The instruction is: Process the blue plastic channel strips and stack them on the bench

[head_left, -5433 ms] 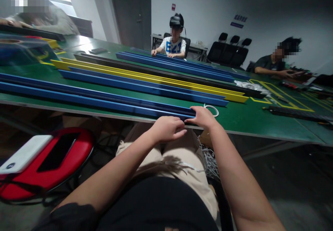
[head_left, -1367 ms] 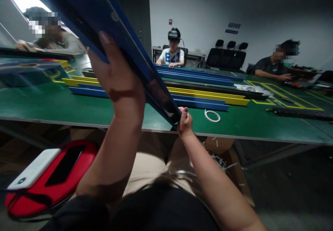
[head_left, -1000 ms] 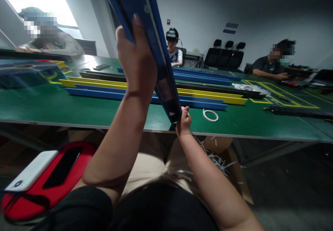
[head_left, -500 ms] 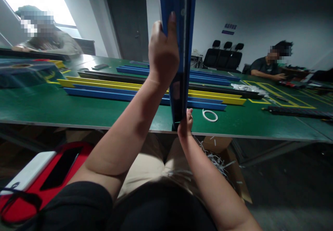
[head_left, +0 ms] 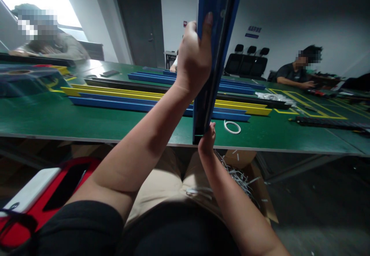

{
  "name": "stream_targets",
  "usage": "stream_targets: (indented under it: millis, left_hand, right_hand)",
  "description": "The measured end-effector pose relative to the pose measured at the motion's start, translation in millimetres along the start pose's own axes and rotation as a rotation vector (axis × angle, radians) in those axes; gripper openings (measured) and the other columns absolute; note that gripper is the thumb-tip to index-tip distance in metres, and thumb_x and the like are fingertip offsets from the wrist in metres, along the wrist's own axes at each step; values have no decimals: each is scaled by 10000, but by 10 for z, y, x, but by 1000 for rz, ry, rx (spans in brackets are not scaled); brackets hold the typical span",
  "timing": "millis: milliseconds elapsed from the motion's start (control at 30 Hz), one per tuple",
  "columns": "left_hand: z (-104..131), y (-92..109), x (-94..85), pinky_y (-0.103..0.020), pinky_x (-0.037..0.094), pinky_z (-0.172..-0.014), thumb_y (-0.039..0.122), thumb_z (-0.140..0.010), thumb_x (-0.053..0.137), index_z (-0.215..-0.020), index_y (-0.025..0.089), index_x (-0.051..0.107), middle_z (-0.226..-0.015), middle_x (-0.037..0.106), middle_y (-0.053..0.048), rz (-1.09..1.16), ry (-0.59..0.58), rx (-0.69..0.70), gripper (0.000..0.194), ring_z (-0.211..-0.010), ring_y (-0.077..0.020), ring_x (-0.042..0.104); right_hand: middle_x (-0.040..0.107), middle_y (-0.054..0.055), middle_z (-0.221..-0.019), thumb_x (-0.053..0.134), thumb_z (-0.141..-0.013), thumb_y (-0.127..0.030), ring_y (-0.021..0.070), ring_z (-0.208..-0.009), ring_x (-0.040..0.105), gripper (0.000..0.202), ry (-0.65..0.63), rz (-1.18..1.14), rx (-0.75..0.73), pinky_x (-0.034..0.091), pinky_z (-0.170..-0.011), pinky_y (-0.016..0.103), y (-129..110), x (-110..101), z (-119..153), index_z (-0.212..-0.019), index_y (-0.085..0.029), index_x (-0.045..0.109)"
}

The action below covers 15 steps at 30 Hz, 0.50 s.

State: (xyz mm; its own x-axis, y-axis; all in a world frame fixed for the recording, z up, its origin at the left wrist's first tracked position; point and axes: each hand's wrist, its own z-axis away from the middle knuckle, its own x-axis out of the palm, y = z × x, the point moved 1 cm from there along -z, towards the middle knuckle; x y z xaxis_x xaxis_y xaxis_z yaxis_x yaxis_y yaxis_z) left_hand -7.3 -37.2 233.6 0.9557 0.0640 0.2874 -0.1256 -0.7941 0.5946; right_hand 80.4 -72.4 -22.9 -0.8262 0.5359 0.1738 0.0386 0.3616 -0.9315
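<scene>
A long blue channel-shaped profile [head_left: 215, 52] stands on end at the table's front edge, leaning to the right at its top. Its upper end runs out of view. My left hand [head_left: 195, 57] is wrapped around it well above the table, thumb lying on its face. Low down, my right hand [head_left: 207, 138] is closed against its right edge near the foot, with some fingers hidden behind. A coil of white strip [head_left: 232, 127] lies on the table just right of my right hand.
Blue profiles [head_left: 158, 106], yellow profiles [head_left: 115, 93] and black profiles lie across the green table [head_left: 95, 123]. A box of white scraps [head_left: 241, 179] stands below on the right. On the left is a red seat [head_left: 72, 186] with a phone on it. People sit at the far left and right.
The blue profile's upper end has tilted to the right, my left hand moving right with it. Its foot and my right hand have stayed nearly in place.
</scene>
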Motion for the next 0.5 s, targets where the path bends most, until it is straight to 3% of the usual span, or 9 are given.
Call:
stream_targets:
  millis: [100,300,500]
  left_hand:
    - [-21,-50,44,-322,440,-763,352,-1016,485,-764,277,543,-784,667,-27,-103,-61,147,269,-772,-206,597]
    - [-41,-112,174,-306,426,-898,373,-972,575,-806,278,585,-780,694,-25,-66,-39,14,191,-955,-222,635]
    - [-42,-148,250,-356,458,-851,400,-965,567,-824,276,548,-800,679,-54,-112,-69,115,188,-847,-266,637]
  right_hand:
    - [638,44,-848,215,-992,-616,167,-797,564,566,-11,8,-26,466,-789,297,-55,-31,9,-916,-191,581]
    - [657,70,-867,167,-1005,-609,186,-835,575,593,1,147,-55,461,-800,314,-120,-90,41,-932,-189,579]
    - [690,123,-1019,111,-983,-686,220,-920,642,737,-9,162,-52,487,-764,349,-194,-168,-144,-1106,-176,630]
